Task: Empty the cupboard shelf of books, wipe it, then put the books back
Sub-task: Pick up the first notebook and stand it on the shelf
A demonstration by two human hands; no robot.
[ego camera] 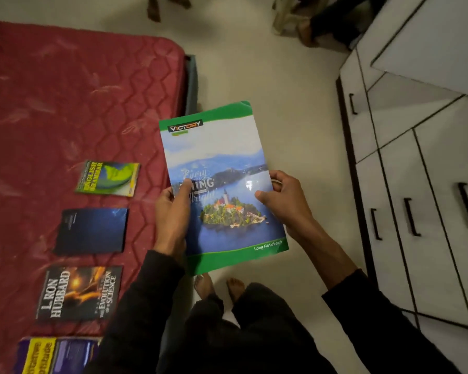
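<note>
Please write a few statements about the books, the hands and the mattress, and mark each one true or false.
1. Both hands hold the notebook. True: the left hand grips its left edge and the right hand its right edge.
2. The notebook lies flat on the mattress. False: it is held in the air above the floor, beside the mattress.
3. Four books lie in a row on the mattress. True: the grammar book, the dark blue book, the Hubbard book and the yellow and purple book.
4. The notebook's cover has a red border. False: the border is green.
5. The grammar book is stacked on the Hubbard book. False: they lie apart.
</note>
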